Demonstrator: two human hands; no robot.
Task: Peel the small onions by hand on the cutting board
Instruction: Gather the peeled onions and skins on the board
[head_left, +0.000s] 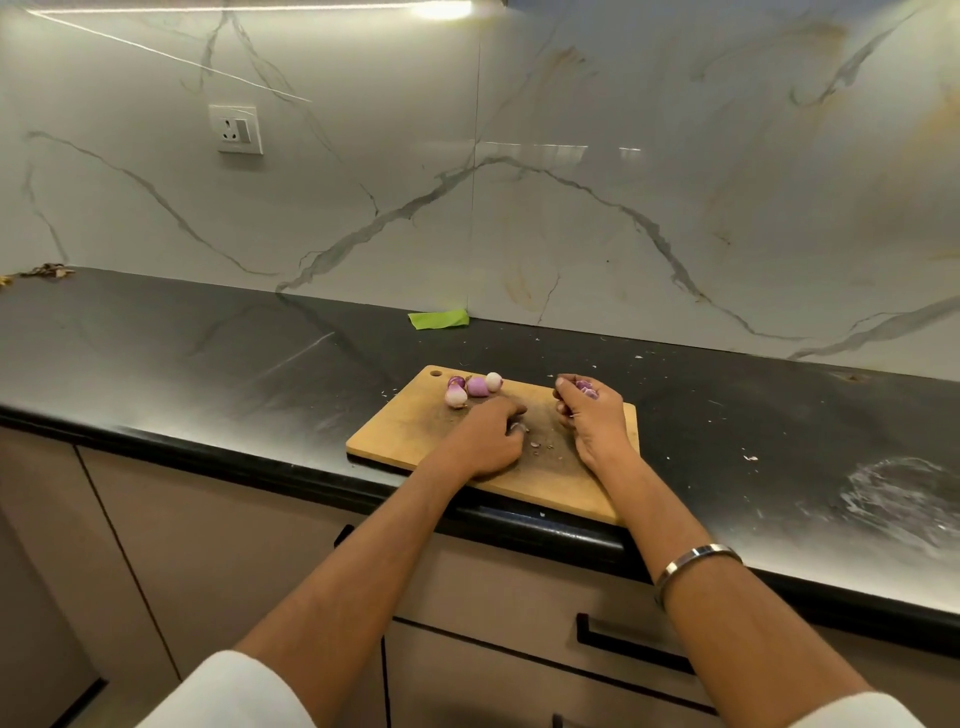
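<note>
Both arms are stretched out over the wooden cutting board (410, 431), which lies on the black countertop (208, 343) with its near edge right at the counter's front lip. The right hand (589, 415) is raised a little above the board's far right part, fingers curled around purple onion pieces (586, 387) that show between the fingertips and thumb; whether that is peel or a whole small onion, I cannot tell from here. The left hand (491, 431) sits low on the middle of the board, knuckles up, fingers curled under; something small seems tucked at its fingertips, but it is too hidden to say what. At the board's far left corner, near the hanging hole, 4 small onions (474, 388) huddle together, touching one another: 1 dark purple, 2 pale pink, 1 almost white. Scraps of skin (536, 444) lie on the board between the 2 hands. A metal bangle (693, 564) circles the right forearm. A green scrap (439, 318) rests against the marble backsplash (623, 182), and a wall socket (236, 130) sits further left.
</note>
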